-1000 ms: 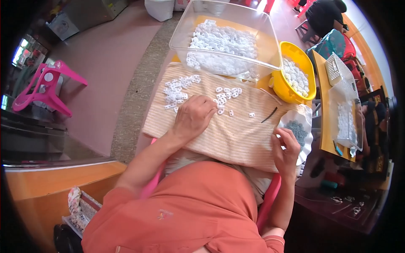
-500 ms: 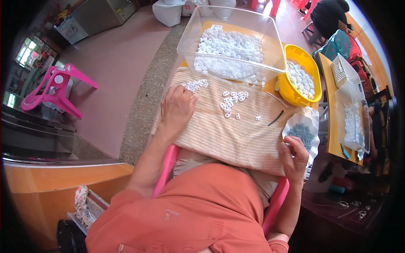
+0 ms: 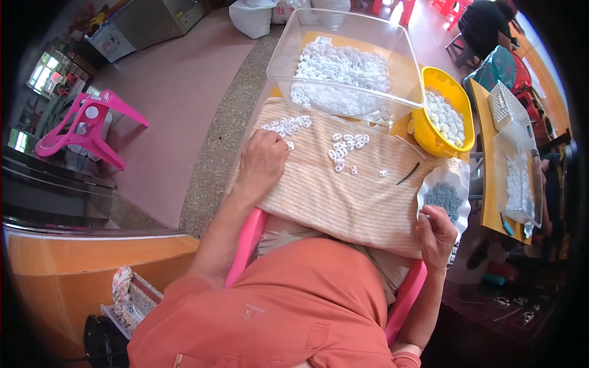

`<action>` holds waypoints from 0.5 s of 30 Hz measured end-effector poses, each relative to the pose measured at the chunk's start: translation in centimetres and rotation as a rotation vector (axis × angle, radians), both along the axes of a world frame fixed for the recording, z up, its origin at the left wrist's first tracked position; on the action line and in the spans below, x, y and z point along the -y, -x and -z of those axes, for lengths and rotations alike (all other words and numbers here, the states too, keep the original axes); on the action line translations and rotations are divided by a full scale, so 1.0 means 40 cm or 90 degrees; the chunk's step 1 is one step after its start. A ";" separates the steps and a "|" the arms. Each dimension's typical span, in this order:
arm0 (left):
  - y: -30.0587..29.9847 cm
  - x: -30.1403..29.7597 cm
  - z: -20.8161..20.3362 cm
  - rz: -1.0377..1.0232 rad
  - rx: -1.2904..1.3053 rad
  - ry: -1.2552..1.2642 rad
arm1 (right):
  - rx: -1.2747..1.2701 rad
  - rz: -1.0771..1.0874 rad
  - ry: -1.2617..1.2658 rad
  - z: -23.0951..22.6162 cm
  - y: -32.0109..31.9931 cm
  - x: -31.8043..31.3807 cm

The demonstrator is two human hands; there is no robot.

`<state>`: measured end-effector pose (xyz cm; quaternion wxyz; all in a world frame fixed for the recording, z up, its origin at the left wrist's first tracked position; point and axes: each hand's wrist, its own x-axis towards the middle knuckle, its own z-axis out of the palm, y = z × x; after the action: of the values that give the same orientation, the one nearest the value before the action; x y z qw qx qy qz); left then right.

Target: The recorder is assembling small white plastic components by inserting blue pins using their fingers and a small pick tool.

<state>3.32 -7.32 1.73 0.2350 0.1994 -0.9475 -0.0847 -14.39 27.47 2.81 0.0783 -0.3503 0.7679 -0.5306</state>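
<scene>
A seated person in an orange shirt works over a striped cloth (image 3: pixel 343 196) spread across the lap. The left hand (image 3: pixel 262 162) reaches forward from a nearly straight arm and rests palm down on the cloth's far left part, fingers curled over a few small white plastic pieces (image 3: pixel 287 126); whether it pinches one cannot be told. That loose cluster trails from the fingertips toward the far right. A second scatter of white pieces (image 3: pixel 343 147) lies near the cloth's middle, and a thin dark stick (image 3: pixel 408 173) lies to its right, its long axis slanting from near left to far right. The right hand (image 3: pixel 437 233), elbow bent close to the body, is loosely closed at the near rim of a white bag of small grey parts (image 3: pixel 445 197). Beyond the cloth stand a clear plastic tub (image 3: pixel 343 67) of white pieces and a yellow bowl (image 3: pixel 442 116).
</scene>
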 end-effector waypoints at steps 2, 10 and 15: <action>-0.003 -0.002 0.010 -0.015 -0.001 -0.019 | -0.009 0.003 -0.003 -0.004 -0.007 -0.001; 0.011 -0.008 0.001 0.015 -0.079 -0.010 | 0.029 0.005 0.015 0.011 0.004 -0.008; 0.018 -0.005 -0.002 0.037 -0.027 -0.007 | 0.045 0.009 0.020 0.009 -0.004 0.003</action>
<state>2.61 -7.10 1.81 0.2516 0.1709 -0.9472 -0.1009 -14.22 27.36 2.43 0.0963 -0.3269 0.7586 -0.5554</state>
